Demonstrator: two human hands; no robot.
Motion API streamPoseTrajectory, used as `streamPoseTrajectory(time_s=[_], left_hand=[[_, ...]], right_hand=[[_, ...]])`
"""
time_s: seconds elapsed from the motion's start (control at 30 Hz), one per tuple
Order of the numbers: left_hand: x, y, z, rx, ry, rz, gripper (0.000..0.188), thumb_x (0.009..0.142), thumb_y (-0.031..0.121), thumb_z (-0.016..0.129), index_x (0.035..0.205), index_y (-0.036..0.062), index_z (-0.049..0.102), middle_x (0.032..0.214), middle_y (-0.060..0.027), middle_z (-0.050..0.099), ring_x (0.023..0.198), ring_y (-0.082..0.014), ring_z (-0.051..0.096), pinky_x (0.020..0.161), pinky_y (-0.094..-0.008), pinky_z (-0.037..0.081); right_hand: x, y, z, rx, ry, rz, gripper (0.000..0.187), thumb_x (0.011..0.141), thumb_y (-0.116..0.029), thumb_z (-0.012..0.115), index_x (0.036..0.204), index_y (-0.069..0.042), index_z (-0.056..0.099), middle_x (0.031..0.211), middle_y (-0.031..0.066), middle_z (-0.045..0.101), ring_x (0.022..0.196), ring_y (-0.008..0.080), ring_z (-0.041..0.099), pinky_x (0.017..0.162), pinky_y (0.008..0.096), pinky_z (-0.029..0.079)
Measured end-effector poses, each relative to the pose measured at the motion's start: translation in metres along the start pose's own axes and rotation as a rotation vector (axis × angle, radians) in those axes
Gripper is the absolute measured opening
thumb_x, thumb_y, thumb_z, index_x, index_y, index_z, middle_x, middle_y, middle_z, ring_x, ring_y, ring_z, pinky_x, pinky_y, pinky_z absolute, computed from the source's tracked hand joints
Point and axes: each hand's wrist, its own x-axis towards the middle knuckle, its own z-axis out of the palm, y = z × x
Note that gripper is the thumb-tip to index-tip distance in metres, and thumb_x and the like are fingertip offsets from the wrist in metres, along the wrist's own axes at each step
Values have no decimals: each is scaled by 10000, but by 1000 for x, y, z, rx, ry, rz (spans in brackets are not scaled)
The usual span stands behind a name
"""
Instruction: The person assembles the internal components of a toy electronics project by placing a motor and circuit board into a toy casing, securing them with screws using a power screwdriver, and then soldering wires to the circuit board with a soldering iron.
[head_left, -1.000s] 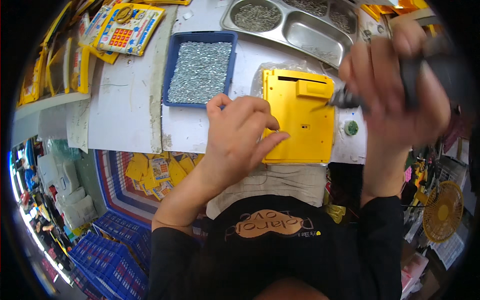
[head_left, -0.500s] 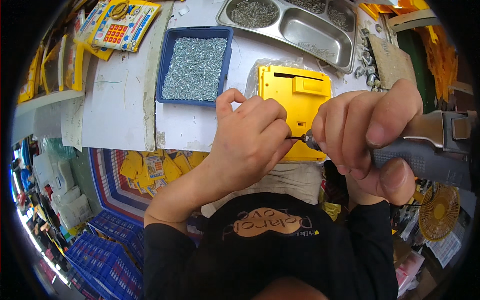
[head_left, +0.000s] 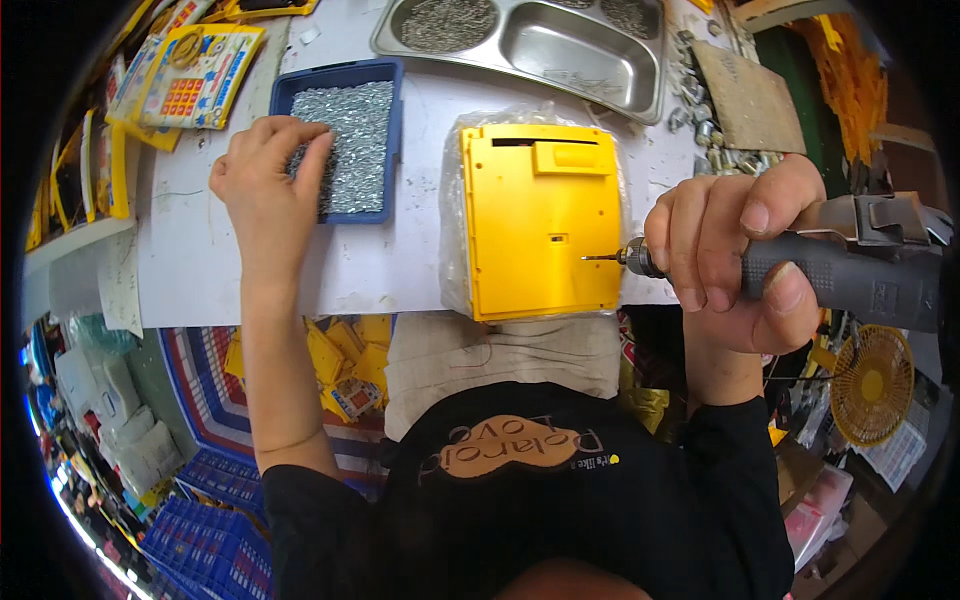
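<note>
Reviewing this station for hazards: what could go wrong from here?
1. The electric screwdriver in the right hand has its bit over the yellow plastic housing, which nothing holds; it could shift.
2. The left hand is in the blue tray of screws; sharp tips might prick fingers.

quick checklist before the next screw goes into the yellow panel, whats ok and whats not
1. Screw picked up: cannot tell. The left hand has its fingers in the blue tray of screws, fingertips hidden.
2. Driver gripped: ok. The right hand is wrapped round the grey electric screwdriver.
3. Bit loaded: not ok. The bit shows no screw on its tip.
4. Panel steadied: not ok. The yellow plastic panel lies on clear plastic wrap with neither hand on it.
5. Bit aimed: not ok. It lies sideways over the panel's right edge.
6. Screw supply: ok, the tray is well filled.
</note>
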Motion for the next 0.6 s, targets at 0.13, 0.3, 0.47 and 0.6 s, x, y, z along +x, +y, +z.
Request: streamPoseTrajectory(time_s=[0.13, 0.3, 0.47, 0.6], left_hand=[[4, -15, 5, 143, -12, -36, 98, 868, 248, 741, 881, 152, 728, 913, 19, 664, 939, -184, 605, 925, -437, 330], [12, -27, 5, 35, 26, 30, 125, 915, 200, 693, 905, 78, 719, 908, -55, 698, 857, -243, 665, 793, -379, 463], [14, -27, -2, 24, 30, -83, 158, 941, 164, 673, 937, 9, 706, 913, -145, 703, 793, -293, 678, 715, -360, 511], [4, 14, -13, -252, -48, -148, 116, 926, 115, 680, 927, -1, 683, 881, -122, 692, 762, -250, 650, 693, -337, 507]], right_hand=[[-17, -7, -4, -30, 75, 18, 292, 924, -324, 621, 1083, -116, 490, 590, -46, 492, 517, 96, 504, 583, 277, 433], [-40, -19, -11, -39, 87, -21, 300, 913, -325, 635, 1074, -116, 491, 588, -50, 491, 495, 100, 500, 564, 282, 444], [-60, -20, 3, -66, 155, 24, 299, 898, -305, 675, 1048, -119, 496, 560, -44, 501, 452, 114, 494, 525, 304, 450], [-65, -14, 6, 62, 140, 19, 303, 864, -188, 741, 1052, -64, 537, 667, 37, 531, 562, 153, 499, 545, 304, 403]])
